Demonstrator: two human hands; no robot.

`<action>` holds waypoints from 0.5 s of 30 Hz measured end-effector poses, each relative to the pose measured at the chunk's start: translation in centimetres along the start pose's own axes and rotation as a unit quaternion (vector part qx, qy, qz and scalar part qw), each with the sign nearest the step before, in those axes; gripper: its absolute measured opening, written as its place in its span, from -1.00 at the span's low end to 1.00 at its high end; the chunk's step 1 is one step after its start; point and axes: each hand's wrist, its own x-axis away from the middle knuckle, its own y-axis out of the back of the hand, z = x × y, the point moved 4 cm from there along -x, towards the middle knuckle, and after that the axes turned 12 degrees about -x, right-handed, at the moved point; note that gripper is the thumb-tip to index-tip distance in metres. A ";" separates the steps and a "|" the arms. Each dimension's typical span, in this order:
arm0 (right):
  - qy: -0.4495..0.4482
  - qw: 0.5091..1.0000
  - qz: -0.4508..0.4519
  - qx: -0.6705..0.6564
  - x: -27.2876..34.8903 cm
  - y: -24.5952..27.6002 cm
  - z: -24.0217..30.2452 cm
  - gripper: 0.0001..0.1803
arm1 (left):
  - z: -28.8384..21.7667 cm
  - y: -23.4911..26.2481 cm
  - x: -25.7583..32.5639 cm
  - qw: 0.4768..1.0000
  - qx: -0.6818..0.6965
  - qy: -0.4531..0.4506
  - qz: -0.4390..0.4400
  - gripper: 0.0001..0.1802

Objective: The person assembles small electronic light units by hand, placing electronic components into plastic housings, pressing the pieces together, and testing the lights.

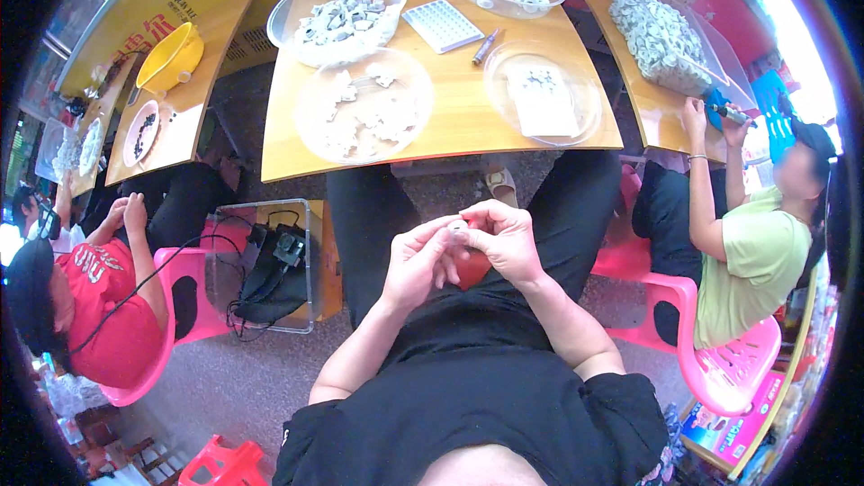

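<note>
Both hands meet over the lap: left hand [416, 261] and right hand [504, 238] pinch closed on a small white plastic part [459, 227]. Seemingly mid-assembly; next needs a firm press.

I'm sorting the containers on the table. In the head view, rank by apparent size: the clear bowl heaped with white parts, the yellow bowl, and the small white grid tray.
1. Clear bowl heaped with white parts, largest.
2. Yellow bowl.
3. White grid tray, smallest.
The yellow bowl sits nearer the bent rim of the picture, so its rank over the tray is less sure.
</note>
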 end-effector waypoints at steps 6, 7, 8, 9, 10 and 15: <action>-0.028 0.990 -0.020 -0.134 0.2 0.2 -0.4 -0.76 | -1.3 -0.2 0.0 0.996 -0.077 -0.039 0.015 -0.68; -0.041 0.989 -0.020 -0.144 0.3 0.2 -0.4 -0.76 | -1.3 -0.2 -0.1 0.996 -0.075 -0.035 0.013 -0.68; -0.055 0.986 -0.020 -0.153 0.4 0.3 -0.3 -0.76 | -1.3 -0.2 -0.1 0.997 -0.072 -0.032 0.011 -0.68; -0.056 0.986 -0.020 -0.153 0.5 0.3 -0.1 -0.76 | -1.2 -0.1 -0.2 0.997 -0.074 -0.035 0.011 -0.68; -0.048 0.990 -0.014 -0.134 0.7 0.3 0.3 -0.76 | -1.1 0.0 -0.3 0.997 -0.073 -0.034 0.010 -0.68; -0.024 0.996 0.012 -0.090 1.1 0.3 1.1 -0.78 | -1.0 -0.2 -0.2 0.999 -0.042 -0.024 0.001 -0.69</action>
